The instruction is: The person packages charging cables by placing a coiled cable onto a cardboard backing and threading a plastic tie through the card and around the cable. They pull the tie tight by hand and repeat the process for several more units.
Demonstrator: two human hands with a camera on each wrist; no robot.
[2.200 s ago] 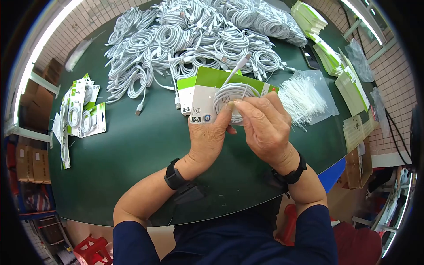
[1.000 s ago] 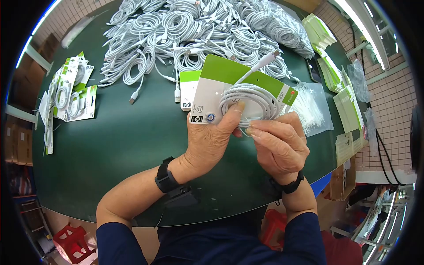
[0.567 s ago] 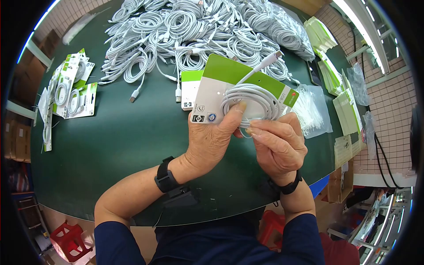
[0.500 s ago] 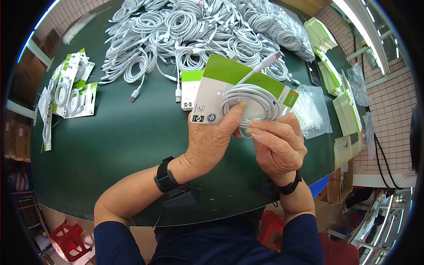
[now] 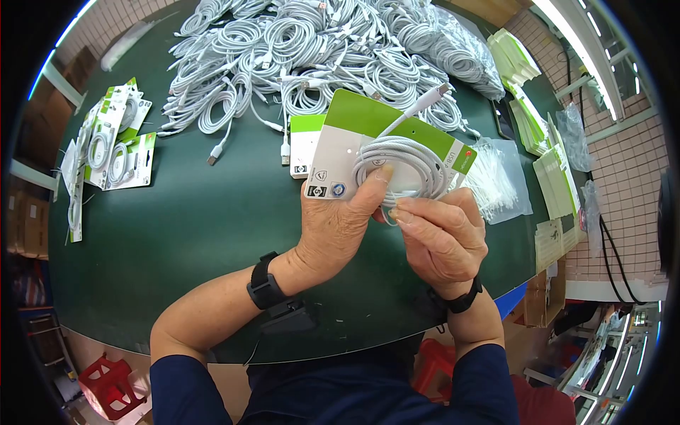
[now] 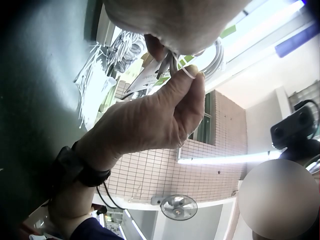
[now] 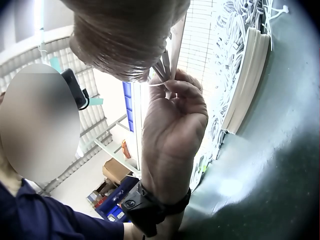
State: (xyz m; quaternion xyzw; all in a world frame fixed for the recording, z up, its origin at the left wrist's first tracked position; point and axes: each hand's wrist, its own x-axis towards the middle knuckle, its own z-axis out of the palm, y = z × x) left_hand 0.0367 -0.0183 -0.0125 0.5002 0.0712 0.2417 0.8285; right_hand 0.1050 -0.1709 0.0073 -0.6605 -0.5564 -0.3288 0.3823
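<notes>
My left hand (image 5: 333,223) holds a green-and-white card (image 5: 337,150) at its lower edge, its thumb pressing on a coiled white cable (image 5: 425,161) that lies against the card's face. One cable plug (image 5: 428,97) sticks up past the card's top edge. At the coil's lower side my right hand (image 5: 446,237) pinches with thumb and forefinger. The left wrist view shows a thin white tie (image 6: 185,71) looped at the right hand's (image 6: 145,120) fingertips. In the right wrist view, the left hand (image 7: 172,130) is curled at the card's edge.
A big heap of coiled cables (image 5: 297,49) covers the table's back. Behind the held card stands a stack of cards (image 5: 302,152). Carded cables (image 5: 119,159) lie at left; white ties (image 5: 492,180) on a plastic bag and more card stacks (image 5: 552,180) are at right.
From over the coil's middle, my right hand has moved to its lower side, and most recently slightly left. The card and coil look larger. The left hand keeps its hold.
</notes>
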